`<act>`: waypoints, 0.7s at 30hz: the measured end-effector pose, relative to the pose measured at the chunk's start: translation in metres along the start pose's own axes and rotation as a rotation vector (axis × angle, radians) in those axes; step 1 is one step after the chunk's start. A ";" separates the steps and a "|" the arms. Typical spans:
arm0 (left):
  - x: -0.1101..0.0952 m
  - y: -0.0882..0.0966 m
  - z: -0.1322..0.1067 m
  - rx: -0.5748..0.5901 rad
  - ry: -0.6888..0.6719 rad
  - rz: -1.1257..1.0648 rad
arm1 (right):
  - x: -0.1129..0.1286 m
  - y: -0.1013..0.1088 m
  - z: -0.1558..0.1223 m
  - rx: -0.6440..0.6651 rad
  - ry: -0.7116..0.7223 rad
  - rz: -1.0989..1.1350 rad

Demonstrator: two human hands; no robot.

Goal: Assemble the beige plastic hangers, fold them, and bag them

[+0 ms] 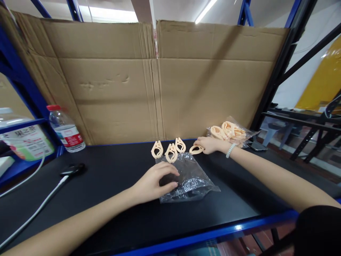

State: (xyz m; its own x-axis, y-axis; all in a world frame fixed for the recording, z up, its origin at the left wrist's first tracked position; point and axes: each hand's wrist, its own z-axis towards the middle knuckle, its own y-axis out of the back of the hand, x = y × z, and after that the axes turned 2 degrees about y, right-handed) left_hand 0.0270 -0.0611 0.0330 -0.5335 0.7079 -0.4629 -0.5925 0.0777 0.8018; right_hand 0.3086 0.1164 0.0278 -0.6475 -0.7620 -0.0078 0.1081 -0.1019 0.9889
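Observation:
My left hand (157,181) rests over a clear plastic bag (191,174) that lies on the dark tabletop. Its thumb and fingers are apart and nothing is between them. Just beyond the bag's far edge are three cream, teardrop-shaped plastic clips (171,153), close together. Farther right, the fingers of my right hand (209,144) are closed on the edge of another such cream clip (195,150), low at the tabletop. Behind that hand sits a filled clear bag (234,133) with several more cream clips in it.
A cardboard wall (114,89) closes off the back. At the left stand a red-capped water bottle (66,131) and a black device (72,169) with a white cable (37,209). A phone (257,145) lies at the right, and a blue edge (191,238) runs along the front.

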 end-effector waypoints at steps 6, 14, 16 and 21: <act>-0.022 -0.022 -0.013 0.054 0.088 0.033 | 0.029 0.011 -0.053 0.027 -0.071 0.012; -0.023 -0.034 -0.019 0.037 -0.011 0.067 | 0.062 0.002 -0.126 -0.203 -0.060 0.111; -0.021 -0.036 -0.019 0.006 -0.012 0.040 | 0.068 0.000 -0.138 -0.283 -0.091 0.117; -0.021 -0.038 -0.020 -0.040 -0.072 0.033 | 0.092 0.014 -0.154 -0.543 -0.125 0.084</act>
State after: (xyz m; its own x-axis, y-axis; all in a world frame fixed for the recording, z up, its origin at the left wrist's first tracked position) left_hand 0.0484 -0.0930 0.0041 -0.5095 0.7582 -0.4069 -0.5995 0.0264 0.7999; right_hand 0.3663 -0.0537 0.0178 -0.7011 -0.7033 0.1179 0.5145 -0.3843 0.7666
